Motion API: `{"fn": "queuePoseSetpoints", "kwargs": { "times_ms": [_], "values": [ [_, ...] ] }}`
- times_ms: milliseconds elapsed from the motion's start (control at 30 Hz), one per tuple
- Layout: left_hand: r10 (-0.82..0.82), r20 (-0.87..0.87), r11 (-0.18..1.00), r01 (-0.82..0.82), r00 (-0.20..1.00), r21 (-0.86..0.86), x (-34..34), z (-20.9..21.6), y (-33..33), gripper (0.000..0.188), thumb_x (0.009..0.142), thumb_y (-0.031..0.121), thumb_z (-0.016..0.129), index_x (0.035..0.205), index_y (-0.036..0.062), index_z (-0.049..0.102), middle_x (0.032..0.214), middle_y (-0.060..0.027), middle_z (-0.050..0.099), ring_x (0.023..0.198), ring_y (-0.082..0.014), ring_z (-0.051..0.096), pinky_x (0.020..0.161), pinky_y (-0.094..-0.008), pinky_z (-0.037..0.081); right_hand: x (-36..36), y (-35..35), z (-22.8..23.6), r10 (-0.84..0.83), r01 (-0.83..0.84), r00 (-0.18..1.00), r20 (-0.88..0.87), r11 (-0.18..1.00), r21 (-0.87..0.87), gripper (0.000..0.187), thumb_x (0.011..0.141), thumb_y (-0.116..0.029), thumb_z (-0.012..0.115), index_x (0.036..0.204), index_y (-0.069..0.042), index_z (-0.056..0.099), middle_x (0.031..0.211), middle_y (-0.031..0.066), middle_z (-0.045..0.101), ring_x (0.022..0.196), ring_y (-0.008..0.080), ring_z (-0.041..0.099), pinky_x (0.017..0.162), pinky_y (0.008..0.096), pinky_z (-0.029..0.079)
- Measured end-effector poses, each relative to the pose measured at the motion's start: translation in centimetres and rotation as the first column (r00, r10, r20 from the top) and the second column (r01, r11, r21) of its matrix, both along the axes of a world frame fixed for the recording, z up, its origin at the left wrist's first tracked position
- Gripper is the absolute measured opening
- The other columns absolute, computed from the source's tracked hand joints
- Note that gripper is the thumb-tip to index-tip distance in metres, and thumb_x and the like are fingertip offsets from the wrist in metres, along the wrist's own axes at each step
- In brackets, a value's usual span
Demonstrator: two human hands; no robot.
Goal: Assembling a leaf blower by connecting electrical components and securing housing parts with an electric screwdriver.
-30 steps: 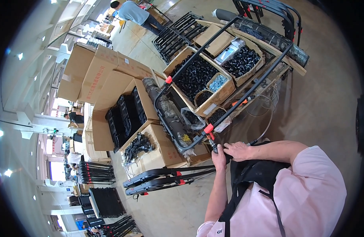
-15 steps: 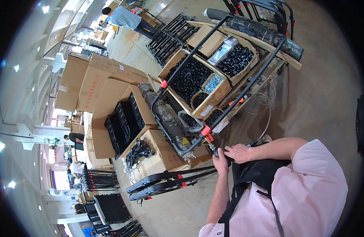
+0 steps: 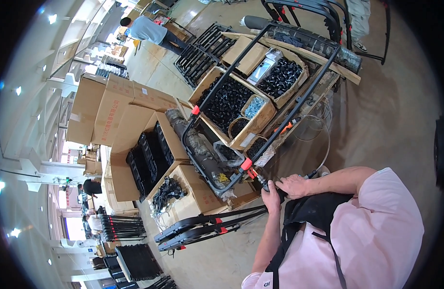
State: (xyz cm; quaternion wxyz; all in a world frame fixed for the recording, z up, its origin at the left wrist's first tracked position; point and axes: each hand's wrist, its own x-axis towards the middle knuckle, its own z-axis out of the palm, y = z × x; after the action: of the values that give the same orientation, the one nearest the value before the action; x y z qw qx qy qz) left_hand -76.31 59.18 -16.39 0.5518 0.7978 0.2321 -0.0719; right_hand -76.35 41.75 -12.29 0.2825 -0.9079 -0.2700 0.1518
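Both my hands are closed around a black air screwdriver [image 3: 262, 181] with a metal nose. My left hand [image 3: 271, 198] wraps its front part, the thumb lying along the body. Behind it my right hand [image 3: 293, 187] grips the rear, close to where the air hose [image 3: 327, 149] joins. The tool's nose points at a red fitting [image 3: 246, 164] at the corner of a black tube frame [image 3: 304, 98]; whether it touches a screw is too small to tell. That frame lies tilted across the parts boxes, with another red fitting [image 3: 195, 110] farther along it.
Open boxes hold black plastic parts [image 3: 227, 101] and silvery screws [image 3: 254, 107]. A large carton [image 3: 125, 176] with black pieces stands left, black cables [image 3: 169, 192] beside it. Folded frames [image 3: 193, 229] lean near my left arm. A person's legs [image 3: 358, 21] show at upper right; another person [image 3: 148, 30] stands far off.
The person's legs at the upper right have come into view beside a black frame. My view has shifted slightly; both hands keep their hold on the air screwdriver at the red fitting.
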Motion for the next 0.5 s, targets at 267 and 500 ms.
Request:
{"fn": "queuePoseSetpoints", "kwargs": {
  "times_ms": [267,500],
  "values": [
    [-0.01,-0.012,1.0,0.01,1.0,0.02,0.1,0.28,-0.5,0.054,0.102,0.05,0.068,0.1,-0.0039,0.064,0.089,-0.0116,0.068,0.082,-0.021,0.059,0.078,-0.0408,0.051,-0.15,-0.38,-0.42,-0.013,0.013,1.0,-0.015,1.0,0.013,0.059,0.078,-0.023,0.078,0.126,0.001,0.053,0.11,0.0254,0.067,0.103,0.0435,0.071,0.088,0.0528,0.058],
    [-0.034,-0.026,0.999,0.035,0.999,0.041,0.74,-0.05,-0.09,0.054,0.102,0.05,0.067,0.101,-0.0039,0.063,0.089,-0.013,0.068,0.082,-0.023,0.06,0.078,-0.0423,0.051,0.49,-0.37,-0.31,0.007,-0.007,1.0,0.009,1.0,0.01,0.055,0.08,-0.022,0.074,0.123,0.002,0.052,0.104,0.0239,0.07,0.096,0.0413,0.074,0.081,0.0509,0.06]
  ]
}}
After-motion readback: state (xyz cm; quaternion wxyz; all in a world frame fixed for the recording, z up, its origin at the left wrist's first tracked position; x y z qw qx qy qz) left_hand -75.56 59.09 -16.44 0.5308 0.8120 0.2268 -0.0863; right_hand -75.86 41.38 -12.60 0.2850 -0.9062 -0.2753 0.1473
